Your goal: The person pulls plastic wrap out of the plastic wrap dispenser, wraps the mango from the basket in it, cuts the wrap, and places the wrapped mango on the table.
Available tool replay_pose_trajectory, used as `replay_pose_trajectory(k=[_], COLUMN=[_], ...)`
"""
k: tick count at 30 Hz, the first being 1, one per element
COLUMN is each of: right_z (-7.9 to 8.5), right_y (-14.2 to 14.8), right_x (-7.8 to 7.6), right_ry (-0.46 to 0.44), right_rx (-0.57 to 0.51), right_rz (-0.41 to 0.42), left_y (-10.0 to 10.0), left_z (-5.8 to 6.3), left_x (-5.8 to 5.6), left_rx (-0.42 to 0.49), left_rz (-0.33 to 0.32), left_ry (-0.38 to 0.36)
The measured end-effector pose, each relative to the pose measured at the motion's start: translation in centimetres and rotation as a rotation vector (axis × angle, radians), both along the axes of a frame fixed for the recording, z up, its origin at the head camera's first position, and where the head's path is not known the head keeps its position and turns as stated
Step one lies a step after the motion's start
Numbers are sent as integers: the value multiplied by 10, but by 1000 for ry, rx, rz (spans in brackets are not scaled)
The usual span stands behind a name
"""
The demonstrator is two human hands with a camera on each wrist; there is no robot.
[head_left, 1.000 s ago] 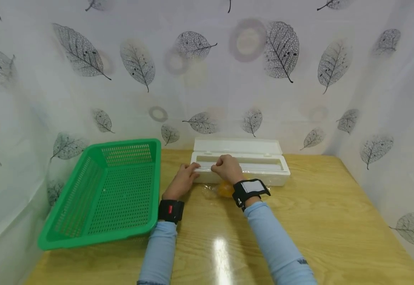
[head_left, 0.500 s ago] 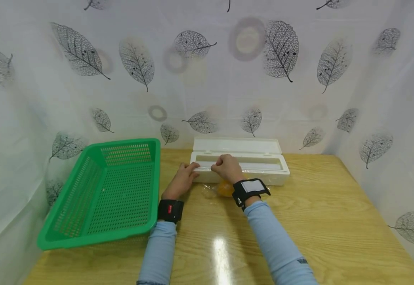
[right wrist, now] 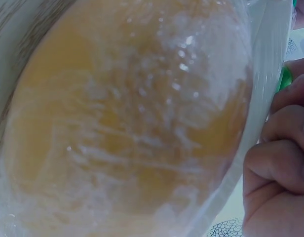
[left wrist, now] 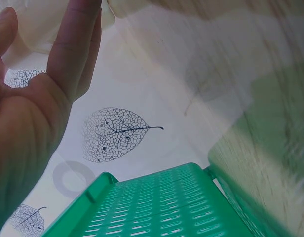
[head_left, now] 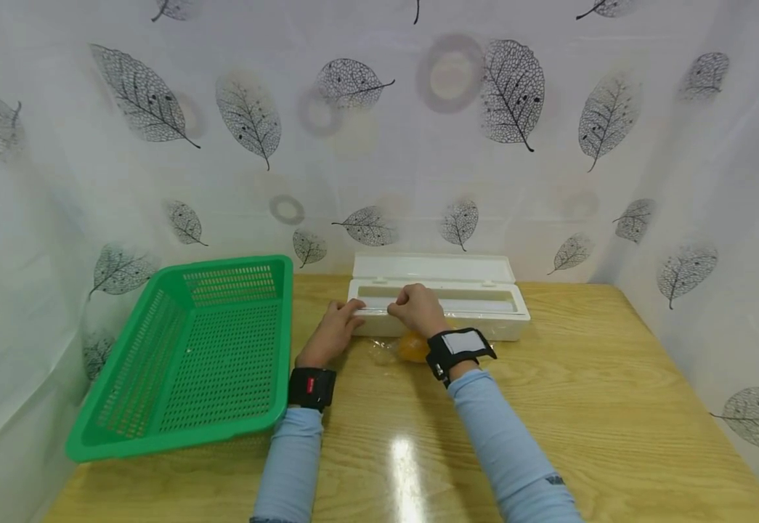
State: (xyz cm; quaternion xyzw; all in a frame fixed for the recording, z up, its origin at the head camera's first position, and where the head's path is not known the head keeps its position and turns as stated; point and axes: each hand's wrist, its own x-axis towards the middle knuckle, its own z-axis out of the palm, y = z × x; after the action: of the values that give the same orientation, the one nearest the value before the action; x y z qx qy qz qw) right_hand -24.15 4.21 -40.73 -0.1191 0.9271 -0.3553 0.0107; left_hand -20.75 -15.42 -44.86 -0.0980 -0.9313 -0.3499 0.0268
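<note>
A white cling film box (head_left: 444, 328) stands at the back of the table, lid raised, a white roll (head_left: 477, 304) in its trough. My left hand (head_left: 330, 334) rests on its left end. In the left wrist view that hand's fingers (left wrist: 73, 44) are straight. My right hand (head_left: 420, 311) has its fingers curled and pinches at the front rail, left of the middle; the slide cutter there is hidden by the fingers. Below that wrist lies a round orange fruit (head_left: 412, 349) under clear, wrinkled cling film (head_left: 382, 350), large in the right wrist view.
A green slotted plastic basket (head_left: 222, 363) stands to the left, close beside the left forearm. A white curtain with leaf prints (head_left: 379, 145) hangs behind and at both sides of the wooden table (head_left: 601, 407).
The head view has shifted very slightly. Both hands, the box and the wrapped fruit keep their places.
</note>
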Motion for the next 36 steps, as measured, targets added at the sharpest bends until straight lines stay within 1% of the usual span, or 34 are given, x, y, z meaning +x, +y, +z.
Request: replay_pose_trajectory(k=[7, 16, 22, 28, 36], right_z=[-1, 5, 2, 0, 0], right_y=[3, 4, 5, 5, 6], right_x=[-1, 1, 2, 1, 0], right_ry=[-9, -21, -27, -19, -17], right_rx=[3, -15, -15, -15, -21], right_rz=[-9, -10, -11, -14, -13], left_y=[0, -1, -1, -1, -1], left_z=[-1, 0, -1, -1, -1], left_x=[-1, -2, -1, -1, -1], left_rx=[5, -2, 2, -3, -6], left_rz=[-10, -2, -5, -4, -5], left_ry=[0, -23, -43, -33, -49])
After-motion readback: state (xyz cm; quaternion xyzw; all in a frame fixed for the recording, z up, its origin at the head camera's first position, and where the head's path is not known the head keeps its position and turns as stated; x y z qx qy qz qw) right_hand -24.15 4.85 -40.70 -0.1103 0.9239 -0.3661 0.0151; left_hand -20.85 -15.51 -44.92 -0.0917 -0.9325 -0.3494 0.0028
